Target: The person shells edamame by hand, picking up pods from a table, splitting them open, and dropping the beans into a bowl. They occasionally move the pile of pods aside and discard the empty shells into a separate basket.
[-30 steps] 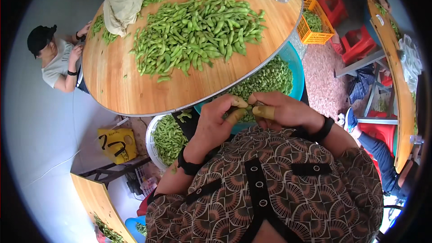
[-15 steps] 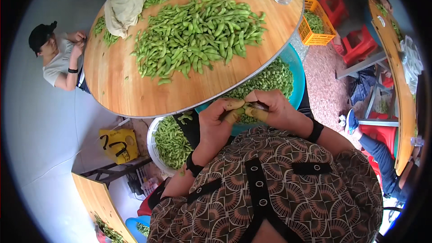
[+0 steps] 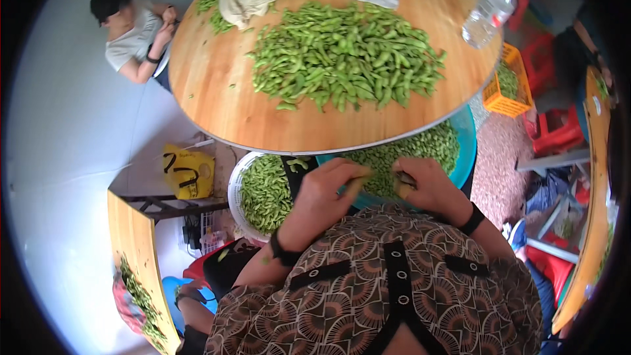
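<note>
Gap is being opened between left hand (image 3: 325,190) and right hand (image 3: 432,186) above teal basin (image 3: 467,143); one round of handwork is perhaps being ended.
Left grip is being kept nearly closed at the tips, right grip loosely curled; whether anything is being pinched cannot be told. Green beans (image 3: 424,149) are being held by the basin towards one o'clock; green pods (image 3: 345,56) are being supported by the table (image 3: 213,102) at twelve o'clock.

We can see small dark writing (image 3: 187,152) on the yellow bag (image 3: 206,171), far to the left of the fingers (image 3: 350,171), but it is too tiny for us to read. On the clear bottle (image 3: 485,12), up and right of the fingers, we see only a blurry red label (image 3: 496,21).
</note>
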Motion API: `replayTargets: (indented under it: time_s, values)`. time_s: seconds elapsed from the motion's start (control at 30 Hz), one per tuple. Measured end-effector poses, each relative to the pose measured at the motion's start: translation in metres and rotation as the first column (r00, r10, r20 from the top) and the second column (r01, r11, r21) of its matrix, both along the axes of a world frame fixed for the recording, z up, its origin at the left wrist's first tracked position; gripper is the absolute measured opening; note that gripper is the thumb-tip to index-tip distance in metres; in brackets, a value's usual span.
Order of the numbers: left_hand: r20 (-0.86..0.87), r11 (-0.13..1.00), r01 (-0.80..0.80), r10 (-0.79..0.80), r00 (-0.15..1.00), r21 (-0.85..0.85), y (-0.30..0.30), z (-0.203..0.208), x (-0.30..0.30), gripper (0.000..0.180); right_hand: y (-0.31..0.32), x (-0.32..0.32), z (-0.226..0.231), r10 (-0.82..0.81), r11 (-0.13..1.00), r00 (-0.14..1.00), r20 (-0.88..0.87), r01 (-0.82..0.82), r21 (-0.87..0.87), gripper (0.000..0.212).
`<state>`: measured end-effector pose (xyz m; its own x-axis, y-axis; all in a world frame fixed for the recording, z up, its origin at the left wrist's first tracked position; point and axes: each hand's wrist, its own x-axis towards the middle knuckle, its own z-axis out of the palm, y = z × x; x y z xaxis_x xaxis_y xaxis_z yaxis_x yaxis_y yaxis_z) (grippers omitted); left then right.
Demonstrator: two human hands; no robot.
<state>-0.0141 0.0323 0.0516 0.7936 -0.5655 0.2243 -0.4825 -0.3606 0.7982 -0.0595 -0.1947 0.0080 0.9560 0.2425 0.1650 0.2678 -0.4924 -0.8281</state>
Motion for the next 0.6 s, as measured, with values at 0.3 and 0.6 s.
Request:
replayTargets:
  time_s: [0.3,0.6]
  values:
    - [0.598,0.910,-0.365,0.183,0.780,0.197,0.056,-0.002,0.098,0.016,-0.021,-0.009,-0.067,0.002,0.989,0.992,-0.130,-0.021,-0.148,0.028]
    - [0.510,0.870,-0.344,0.129,0.850,0.354,0.048,-0.023,0.125,0.022,-0.013,0.001,-0.008,0.021,0.997,0.967,-0.255,-0.002,0.074,0.022]
